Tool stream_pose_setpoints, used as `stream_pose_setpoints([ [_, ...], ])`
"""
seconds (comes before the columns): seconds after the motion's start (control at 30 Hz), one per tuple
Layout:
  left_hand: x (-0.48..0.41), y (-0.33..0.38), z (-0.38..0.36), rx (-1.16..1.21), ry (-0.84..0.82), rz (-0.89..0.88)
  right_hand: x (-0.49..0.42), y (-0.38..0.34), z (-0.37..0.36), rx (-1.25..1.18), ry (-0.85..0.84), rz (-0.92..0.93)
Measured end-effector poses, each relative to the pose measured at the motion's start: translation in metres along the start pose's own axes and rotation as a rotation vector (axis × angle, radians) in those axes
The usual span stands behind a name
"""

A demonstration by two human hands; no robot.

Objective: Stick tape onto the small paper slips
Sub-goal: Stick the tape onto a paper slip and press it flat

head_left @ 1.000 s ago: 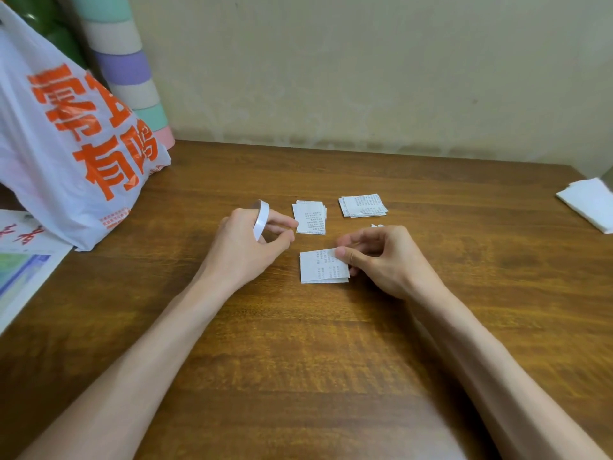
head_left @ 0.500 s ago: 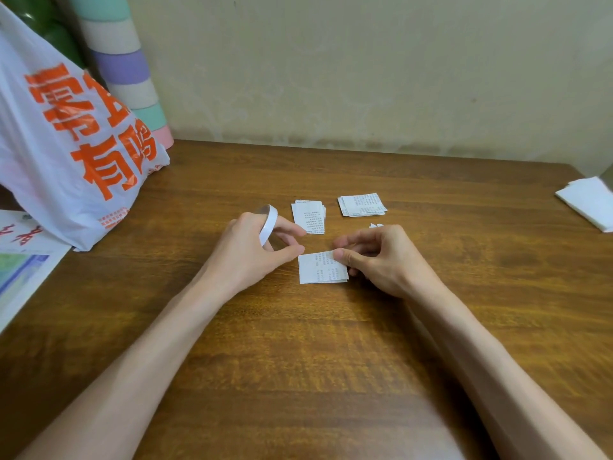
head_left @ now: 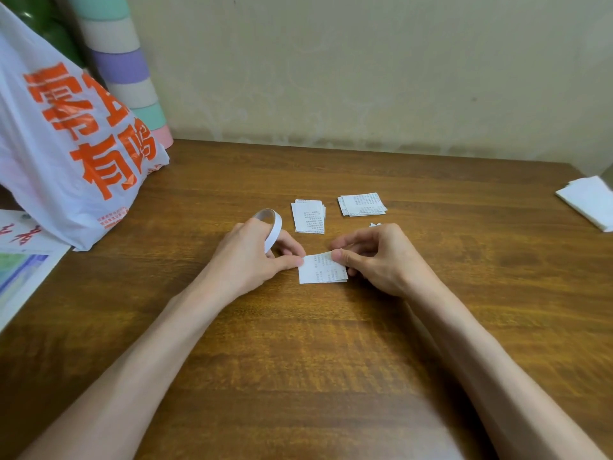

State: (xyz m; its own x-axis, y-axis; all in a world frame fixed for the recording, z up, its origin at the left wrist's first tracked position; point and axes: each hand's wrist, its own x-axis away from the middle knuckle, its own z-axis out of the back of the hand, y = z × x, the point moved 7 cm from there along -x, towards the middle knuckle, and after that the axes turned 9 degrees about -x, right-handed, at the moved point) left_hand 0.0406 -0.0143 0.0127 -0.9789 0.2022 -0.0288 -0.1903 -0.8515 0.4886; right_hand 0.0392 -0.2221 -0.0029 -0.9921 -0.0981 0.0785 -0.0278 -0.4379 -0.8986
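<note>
- Grips the white tape roll [head_left: 276,228] in the left hand [head_left: 248,260], fingers curled round it, thumb tip touching the near slip stack [head_left: 318,272] at its left edge.
- Pinches that stack's upper right corner between thumb and forefinger of the right hand [head_left: 384,260]; lies flat on the worktop [head_left: 298,360].
- Just beyond, a second slip stack [head_left: 308,217] and third slip stack [head_left: 362,204]; print too fine to read.
- Reads "有鸣" in orange on the white bag [head_left: 39,167].

You work on a wooden surface [head_left: 298,360] with brown grain and a soft sheen. Left of it slumps a glossy, crinkled plastic bag [head_left: 66,144]; the printed slips [head_left: 320,268] are matt paper.
</note>
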Motion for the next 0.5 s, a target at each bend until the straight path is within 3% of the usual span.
stream_pose_setpoints([
  [0.5, 0.0002, 0.0041, -0.0035, -0.024, -0.015, -0.017, 0.0051, -0.0061, -0.0023, 0.141, 0.075, 0.062],
])
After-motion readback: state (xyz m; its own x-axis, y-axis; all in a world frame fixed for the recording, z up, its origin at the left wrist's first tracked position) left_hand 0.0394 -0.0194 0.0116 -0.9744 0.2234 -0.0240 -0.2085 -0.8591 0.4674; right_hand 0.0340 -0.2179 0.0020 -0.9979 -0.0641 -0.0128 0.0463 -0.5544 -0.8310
